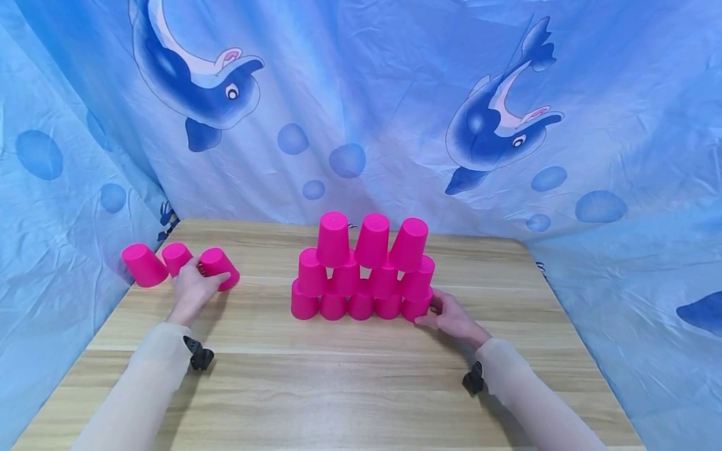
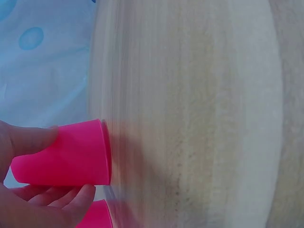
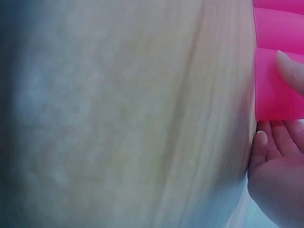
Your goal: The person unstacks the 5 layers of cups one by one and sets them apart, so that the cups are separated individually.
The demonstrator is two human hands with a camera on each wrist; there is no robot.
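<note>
A stacked wall of upside-down pink cups (image 1: 361,306) stands mid-table in rows, three of them forming the top. At its lower right, my right hand (image 1: 453,316) holds the end cup (image 1: 414,308) of the bottom row, thumb across the front and fingers along the far side. In the right wrist view that cup (image 3: 273,90) shows between thumb and fingers. Over on the left, my left hand (image 1: 194,289) grips the rightmost cup (image 1: 220,266) of three. The left wrist view has this cup (image 2: 76,156) between thumb and fingers, its mouth facing the tabletop.
Two more upside-down pink cups stand left of my left hand: a middle one (image 1: 174,257) and an outer one (image 1: 144,265) near the table's left edge. The wooden table (image 1: 338,388) backs onto a blue dolphin-print curtain (image 1: 383,94), which also hangs along both sides.
</note>
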